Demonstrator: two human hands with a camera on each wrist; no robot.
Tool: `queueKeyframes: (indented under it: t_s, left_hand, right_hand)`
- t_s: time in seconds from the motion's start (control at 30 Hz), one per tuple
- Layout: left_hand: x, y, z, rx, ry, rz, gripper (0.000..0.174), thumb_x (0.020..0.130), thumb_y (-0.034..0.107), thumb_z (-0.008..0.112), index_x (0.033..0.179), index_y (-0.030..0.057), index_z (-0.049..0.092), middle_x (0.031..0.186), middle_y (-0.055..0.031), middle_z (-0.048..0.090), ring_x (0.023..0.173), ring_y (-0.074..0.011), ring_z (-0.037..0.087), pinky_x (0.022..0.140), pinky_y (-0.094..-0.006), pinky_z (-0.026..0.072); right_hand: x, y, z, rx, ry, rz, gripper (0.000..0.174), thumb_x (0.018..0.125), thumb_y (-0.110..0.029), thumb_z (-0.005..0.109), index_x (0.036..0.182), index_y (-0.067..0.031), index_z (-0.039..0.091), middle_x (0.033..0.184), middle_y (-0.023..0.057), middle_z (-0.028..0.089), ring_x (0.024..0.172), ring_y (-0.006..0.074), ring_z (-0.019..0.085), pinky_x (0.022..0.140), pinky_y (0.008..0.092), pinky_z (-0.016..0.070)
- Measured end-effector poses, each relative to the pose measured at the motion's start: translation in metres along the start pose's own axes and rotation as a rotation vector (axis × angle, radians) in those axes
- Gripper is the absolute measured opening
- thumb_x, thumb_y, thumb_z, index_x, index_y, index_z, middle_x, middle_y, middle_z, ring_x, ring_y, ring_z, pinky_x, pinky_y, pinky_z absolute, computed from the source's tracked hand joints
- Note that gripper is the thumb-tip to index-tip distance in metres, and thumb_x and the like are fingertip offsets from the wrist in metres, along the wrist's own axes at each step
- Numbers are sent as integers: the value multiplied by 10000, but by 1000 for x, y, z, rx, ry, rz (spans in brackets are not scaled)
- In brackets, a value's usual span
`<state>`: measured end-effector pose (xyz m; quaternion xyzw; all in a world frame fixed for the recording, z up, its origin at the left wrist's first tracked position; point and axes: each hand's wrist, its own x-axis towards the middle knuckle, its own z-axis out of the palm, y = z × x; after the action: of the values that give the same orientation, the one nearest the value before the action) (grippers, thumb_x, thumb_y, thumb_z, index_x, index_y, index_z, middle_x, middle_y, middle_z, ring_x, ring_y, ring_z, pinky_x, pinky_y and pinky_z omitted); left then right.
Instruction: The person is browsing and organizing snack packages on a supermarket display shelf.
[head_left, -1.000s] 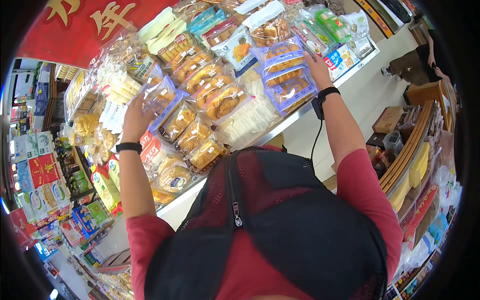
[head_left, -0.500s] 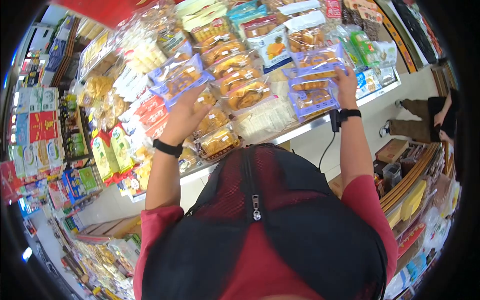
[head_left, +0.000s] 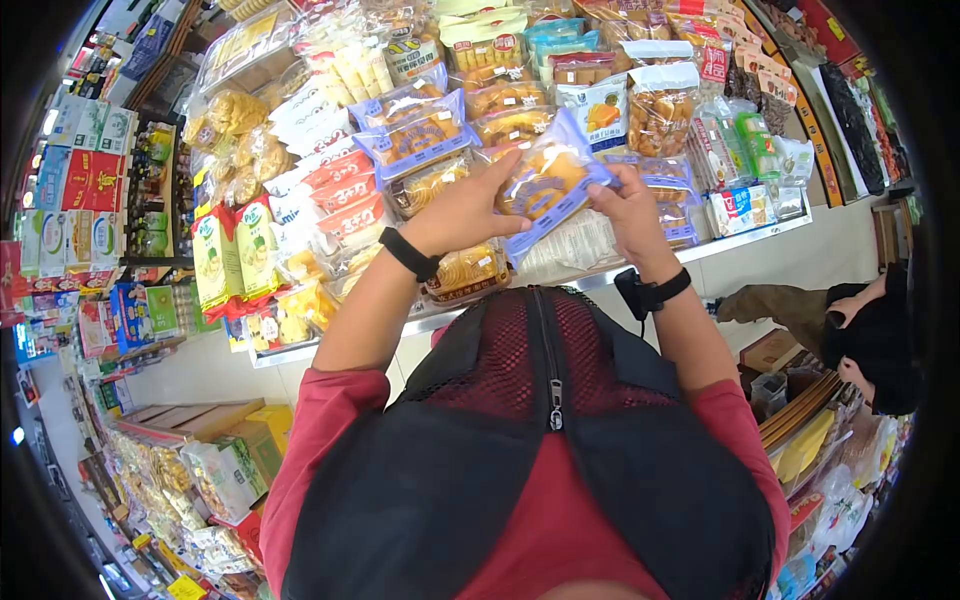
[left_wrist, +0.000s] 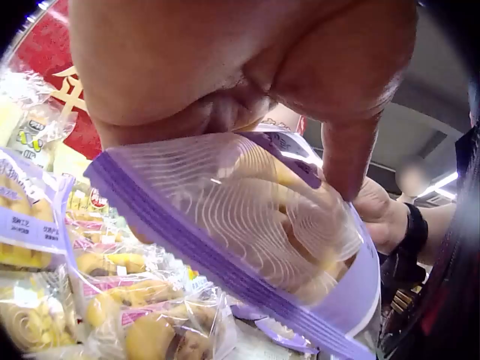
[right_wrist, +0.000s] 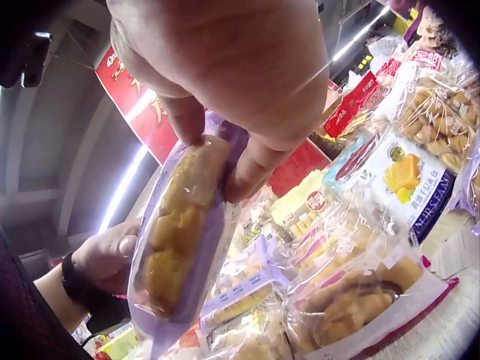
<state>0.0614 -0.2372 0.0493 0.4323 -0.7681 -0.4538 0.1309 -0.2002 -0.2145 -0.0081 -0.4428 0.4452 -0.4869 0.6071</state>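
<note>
While the purple-trimmed pastry bag hangs just above the display shelf, both hands have it: the left hand grips one end, the right hand pinches the other. Its long axis runs hand to hand, neither nearer. The label's unreadable, and the packs beneath are hidden.

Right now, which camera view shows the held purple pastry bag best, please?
The head view: the whole purple pastry bag shows, between left hand and right hand. Left wrist view shows its ridged underside; right wrist view, it edge-on.
</note>
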Motion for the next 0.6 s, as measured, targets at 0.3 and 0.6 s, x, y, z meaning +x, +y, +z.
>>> queueKeyframes:
  t_s: [0.3,0.6]
  left_hand:
    - [-11,-52,-63,329,190,-131,794,740,225,729,1421,67,352,1249,-206,565,994,-324,621,877,-394,472]
    - [-1,-79,-72,687,109,-86,645,747,168,669,1342,124,426,1166,-172,587,974,-355,613,802,-450,496]
  right_hand:
    - [12,28,-63,-143,332,2,371,890,-94,607,1236,0,512,1123,85,603,1011,156,568,875,291,467]
    - [6,77,-193,-584,673,7,556,812,-292,636,1240,45,526,1185,198,588,1085,279,565,953,356,423]
